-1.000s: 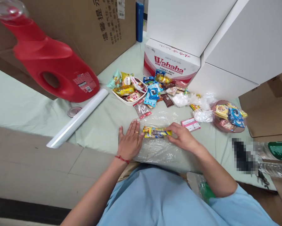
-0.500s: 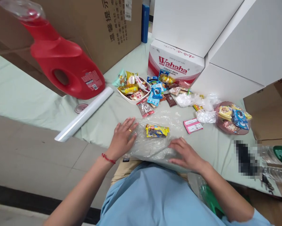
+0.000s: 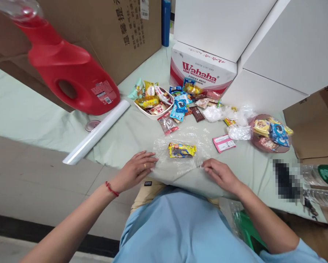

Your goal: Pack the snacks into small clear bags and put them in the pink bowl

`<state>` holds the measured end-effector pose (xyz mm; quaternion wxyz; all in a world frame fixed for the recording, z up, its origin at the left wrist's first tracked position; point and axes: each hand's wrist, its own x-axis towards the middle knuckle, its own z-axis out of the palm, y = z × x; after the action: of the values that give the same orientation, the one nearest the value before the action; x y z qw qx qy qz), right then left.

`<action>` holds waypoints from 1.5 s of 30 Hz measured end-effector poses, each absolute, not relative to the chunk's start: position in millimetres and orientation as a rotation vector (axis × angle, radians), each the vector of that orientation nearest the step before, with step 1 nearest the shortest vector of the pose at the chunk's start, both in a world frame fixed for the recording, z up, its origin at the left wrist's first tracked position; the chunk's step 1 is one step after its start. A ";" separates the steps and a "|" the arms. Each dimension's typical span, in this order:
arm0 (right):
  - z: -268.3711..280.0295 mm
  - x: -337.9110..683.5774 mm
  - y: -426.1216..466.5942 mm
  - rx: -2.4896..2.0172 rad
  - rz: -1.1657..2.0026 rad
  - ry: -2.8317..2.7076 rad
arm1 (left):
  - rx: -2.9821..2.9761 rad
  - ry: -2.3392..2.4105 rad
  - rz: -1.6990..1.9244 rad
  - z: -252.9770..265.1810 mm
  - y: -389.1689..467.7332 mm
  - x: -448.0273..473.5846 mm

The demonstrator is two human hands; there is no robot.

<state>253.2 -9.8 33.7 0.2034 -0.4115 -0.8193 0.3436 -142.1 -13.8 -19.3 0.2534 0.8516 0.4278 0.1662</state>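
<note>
A yellow-wrapped snack bar (image 3: pixel 181 150) lies on a crinkled sheet of clear plastic film (image 3: pixel 164 148) spread on the cloth in front of me. My left hand (image 3: pixel 139 167) rests palm down at the film's left edge, fingers stretched out and fingertips touching the film. On the opposite side, my right hand (image 3: pixel 221 174) has its thumb and fingers drawn together at the film's near right edge. The bar sits between my two hands, touched by neither.
A roll of film (image 3: pixel 98 133) lies left, beside a red jug (image 3: pixel 78 78). Behind are a white bowl of snacks (image 3: pixel 153 116), loose packets (image 3: pixel 180 107) and a Wahaha box (image 3: pixel 203 69). To the right are a pink packet (image 3: pixel 224 143) and a pink bowl (image 3: pixel 258 144) of snacks.
The film's near part has been laid flatter, away from my body. My left hand has shifted left and nearer to me; my right hand has moved right and closed at the film's edge.
</note>
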 end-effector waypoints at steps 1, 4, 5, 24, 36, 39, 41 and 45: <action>38.0 253.8 0.8 -1.188 1.009 -2.234 | 2.258 1.197 0.501 -18.3 -7.2 -141.2; 39.9 252.6 38.1 -1.298 1.174 -2.061 | 2.061 1.366 0.598 -12.9 18.7 -135.0; 37.2 251.2 51.2 -1.335 1.213 -2.012 | 2.009 1.427 0.599 -11.4 28.8 -132.2; 26.9 178.0 167.1 -1.272 0.420 -2.813 | 2.752 1.499 1.016 24.8 -16.7 -43.9; 21.8 162.1 179.1 -1.290 0.716 -2.585 | 2.391 1.876 0.416 -8.2 13.5 -29.9; 36.8 164.7 150.2 -1.181 0.629 -2.609 | 2.320 1.875 0.435 -7.9 15.3 -27.1; 43.5 166.2 121.9 -1.104 0.588 -2.713 | 2.231 1.855 0.516 -11.0 17.5 -28.2; 36.8 169.6 70.0 -0.944 0.497 -3.051 | 1.880 1.747 0.906 -26.9 24.8 -41.2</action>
<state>169.6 70.0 36.8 -0.0455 -0.2917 -0.9430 0.1537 -41.2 24.8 -26.9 0.2086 0.6756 0.6277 0.3257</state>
